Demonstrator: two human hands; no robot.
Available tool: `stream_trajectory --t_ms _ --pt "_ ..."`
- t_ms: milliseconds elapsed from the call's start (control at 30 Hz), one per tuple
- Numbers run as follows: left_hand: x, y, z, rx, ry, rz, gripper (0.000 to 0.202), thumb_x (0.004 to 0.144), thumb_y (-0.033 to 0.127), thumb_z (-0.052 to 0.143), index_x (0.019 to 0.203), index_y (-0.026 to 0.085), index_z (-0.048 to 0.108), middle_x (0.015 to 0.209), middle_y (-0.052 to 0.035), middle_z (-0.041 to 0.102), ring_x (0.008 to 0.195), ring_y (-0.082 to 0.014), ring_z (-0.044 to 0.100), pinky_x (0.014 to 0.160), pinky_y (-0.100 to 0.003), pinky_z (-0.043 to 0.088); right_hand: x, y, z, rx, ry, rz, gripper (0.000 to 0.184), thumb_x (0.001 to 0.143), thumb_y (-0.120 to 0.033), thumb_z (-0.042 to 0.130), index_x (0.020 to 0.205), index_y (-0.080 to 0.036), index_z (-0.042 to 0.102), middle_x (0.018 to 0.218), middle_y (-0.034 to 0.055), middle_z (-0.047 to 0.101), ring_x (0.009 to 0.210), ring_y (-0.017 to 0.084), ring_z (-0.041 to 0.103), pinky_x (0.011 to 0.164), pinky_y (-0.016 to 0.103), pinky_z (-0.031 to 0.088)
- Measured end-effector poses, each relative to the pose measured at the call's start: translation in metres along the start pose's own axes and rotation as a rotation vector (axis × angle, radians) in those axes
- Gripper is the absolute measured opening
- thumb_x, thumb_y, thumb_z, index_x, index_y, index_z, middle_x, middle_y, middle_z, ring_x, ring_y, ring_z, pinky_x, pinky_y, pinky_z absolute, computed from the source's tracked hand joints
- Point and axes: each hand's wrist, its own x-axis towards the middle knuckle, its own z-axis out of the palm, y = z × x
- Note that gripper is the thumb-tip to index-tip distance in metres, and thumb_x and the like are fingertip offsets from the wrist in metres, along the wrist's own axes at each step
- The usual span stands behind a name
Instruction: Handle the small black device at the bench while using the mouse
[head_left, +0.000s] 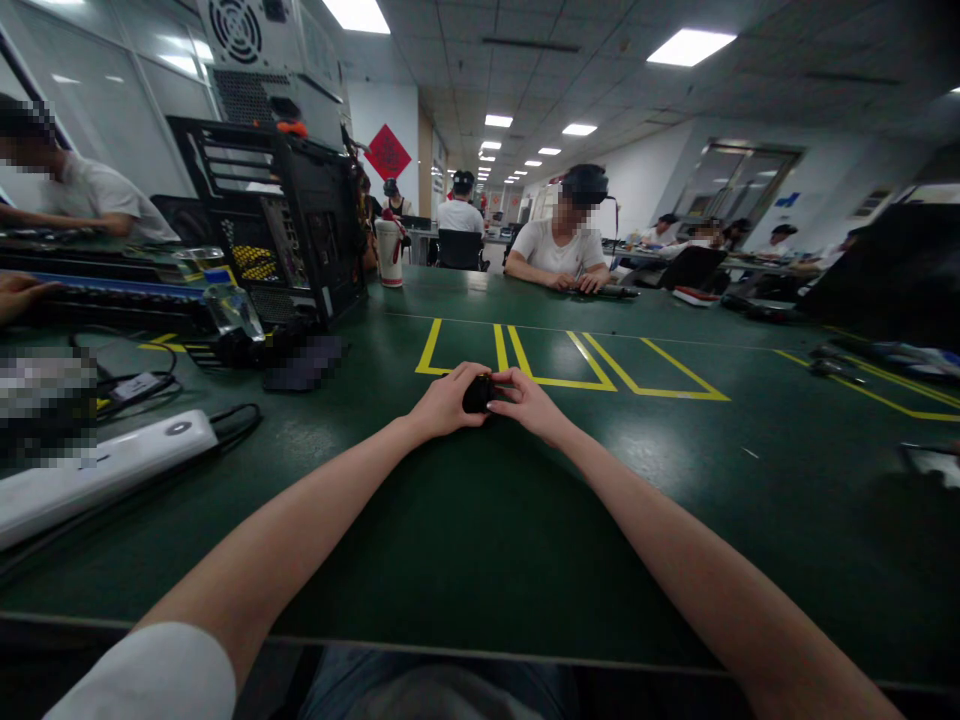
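Note:
Both my arms reach out over a dark green table (465, 520). My left hand (444, 402) and my right hand (529, 400) meet at its middle, fingers curled round a small black object (478, 394) held between them. I cannot make out what the object is. The hands sit just in front of yellow tape outlines (570, 365) marked on the table.
An open black computer case (300, 225) stands at the left, with cables and a white power strip (97, 470) nearer me. A white cup (389, 253) stands behind it. A person in a white shirt (562, 250) sits opposite; others sit at the left and in the background.

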Motion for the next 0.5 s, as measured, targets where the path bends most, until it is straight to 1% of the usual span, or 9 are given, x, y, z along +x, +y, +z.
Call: stream_trajectory --t_ms 67,200,267,333,433,500 --pt "0.0002 -0.0005 0.0008 0.004 0.002 -0.010 0.060 0.061 0.025 0.065 0.114 0.023 0.038 0.112 -0.0048 0.047 0.100 -0.0228 0.051 0.083 -0.037 0.044 -0.0004 -0.0003 0.0016 0.008 0.015 -0.030 0.036 0.060 -0.016 0.067 0.091 -0.021 0.048 0.102 0.0009 0.052 0.101 0.016 0.052 0.096 0.039 0.038" --pt "0.0005 -0.0014 0.0020 -0.002 0.011 -0.014 0.059 0.062 0.025 0.065 0.114 0.023 0.038 0.111 -0.0052 0.048 0.099 -0.0226 0.051 0.082 -0.037 0.044 -0.0009 -0.0029 0.0060 0.048 0.057 0.002 0.027 0.065 -0.023 0.064 0.086 -0.021 0.046 0.094 0.0002 0.054 0.093 0.015 0.055 0.089 0.040 0.043" --pt "0.0004 -0.0015 0.0019 -0.009 0.012 -0.009 0.058 0.062 0.025 0.065 0.114 0.023 0.039 0.111 -0.0053 0.048 0.099 -0.0226 0.051 0.081 -0.038 0.044 -0.0005 -0.0037 0.0065 0.036 0.066 -0.001 0.026 0.066 -0.023 0.063 0.086 -0.021 0.047 0.093 0.0002 0.054 0.093 0.016 0.055 0.089 0.039 0.043" --pt "0.0005 -0.0014 0.0014 -0.010 0.008 -0.007 0.057 0.062 0.025 0.065 0.113 0.023 0.039 0.111 -0.0054 0.048 0.098 -0.0225 0.051 0.081 -0.038 0.044 0.0002 -0.0034 0.0054 0.008 0.057 -0.009 0.029 0.066 -0.022 0.062 0.092 -0.021 0.048 0.098 0.0012 0.053 0.097 0.016 0.054 0.091 0.038 0.042" --pt "0.0006 -0.0009 0.0005 -0.005 0.002 -0.007 0.057 0.062 0.025 0.065 0.113 0.023 0.039 0.112 -0.0054 0.048 0.098 -0.0228 0.051 0.081 -0.038 0.045 0.0007 -0.0013 0.0025 -0.028 0.017 0.022 0.036 0.068 -0.021 0.061 0.101 -0.021 0.048 0.107 0.0036 0.051 0.101 0.017 0.053 0.093 0.040 0.040" --pt "0.0007 -0.0006 0.0000 -0.005 -0.002 -0.009 0.057 0.062 0.025 0.065 0.114 0.023 0.039 0.112 -0.0054 0.048 0.099 -0.0230 0.051 0.082 -0.038 0.044 0.0003 -0.0001 0.0013 -0.038 0.004 0.019 0.037 0.066 -0.020 0.062 0.100 -0.021 0.048 0.108 0.0037 0.051 0.102 0.018 0.053 0.093 0.041 0.040"
